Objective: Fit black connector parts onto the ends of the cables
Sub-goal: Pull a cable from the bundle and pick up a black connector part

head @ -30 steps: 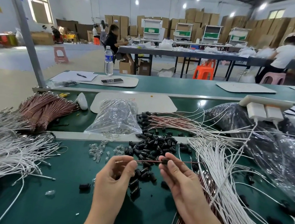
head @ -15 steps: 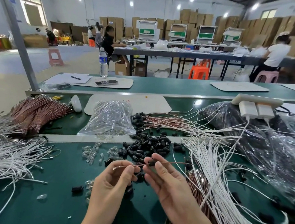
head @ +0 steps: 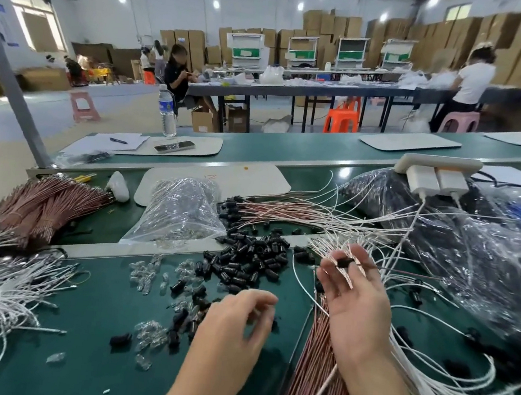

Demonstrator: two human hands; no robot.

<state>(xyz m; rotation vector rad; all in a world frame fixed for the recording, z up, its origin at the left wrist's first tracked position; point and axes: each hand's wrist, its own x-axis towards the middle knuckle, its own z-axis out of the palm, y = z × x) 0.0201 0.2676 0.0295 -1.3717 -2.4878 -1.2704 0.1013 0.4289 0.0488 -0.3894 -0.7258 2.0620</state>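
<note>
Black connector part [head: 344, 262] now sits on the end of a thin brown cable [head: 406, 273], held up at about 1 o'clock on the bench. R hand [head: 357, 302] is palm up and pinches the part at its fingertips, other fingers loosely spread. A sec ago both hands worked this cable together at centre. They've since split, and the R hand has swung it out to the right. Reads as this one fitted and on its way to the done side, prob. the capped brown cables [head: 283, 211] at 12.

L hand [head: 239, 318] has dropped to 6–7 o'clock, fingers loosely curled, nothing seen in them. It's just short of the loose black parts [head: 252, 255], so likely going for the next part.

Room: white cables [head: 425, 394] crowd 3–5 o'clock and the brown bundle [head: 314, 366] lies under the R wrist, so there's a snag risk there. Clear bag [head: 182, 214] at 10. Bare green bench [head: 94, 308] at 8 is the freest spot.
</note>
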